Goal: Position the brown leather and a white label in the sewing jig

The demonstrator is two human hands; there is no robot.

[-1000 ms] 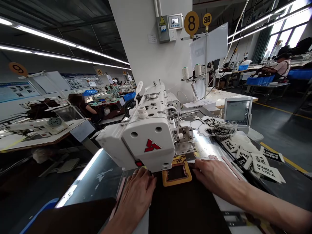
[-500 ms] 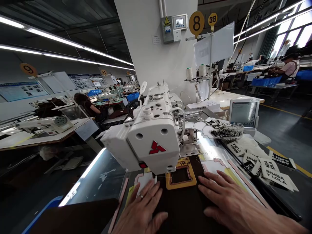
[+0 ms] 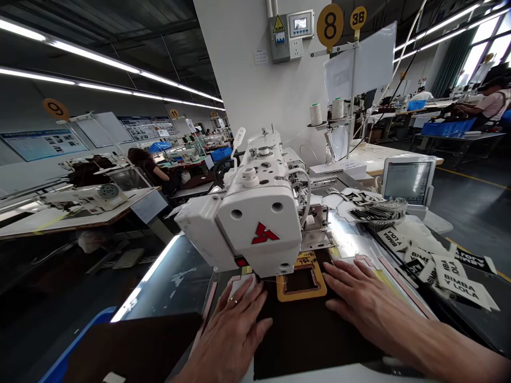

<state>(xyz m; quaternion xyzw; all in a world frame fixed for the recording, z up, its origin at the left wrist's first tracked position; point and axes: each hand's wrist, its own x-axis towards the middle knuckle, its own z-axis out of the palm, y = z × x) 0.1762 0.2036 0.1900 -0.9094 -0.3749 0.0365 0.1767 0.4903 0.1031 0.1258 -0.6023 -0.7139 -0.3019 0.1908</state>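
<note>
Dark brown fabric lies flat under the head of a white sewing machine. A yellow frame with a rectangular opening rests on the fabric, just below the machine head. My left hand lies with spread fingers on the fabric's left edge, left of the frame. Flat on its right side is my right hand, its fingertips close to the frame's right edge. Neither hand grips anything.
Printed labels and a bundle of strips lie at the right, near a screen. More brown fabric hangs over a blue bin at lower left. Thread cones stand behind. Other people sit farther back.
The view has shifted slightly. The fabric and yellow frame sit a little farther forward under the machine, and its near edge now shows. Both hands have moved forward, the right one closer to the frame.
</note>
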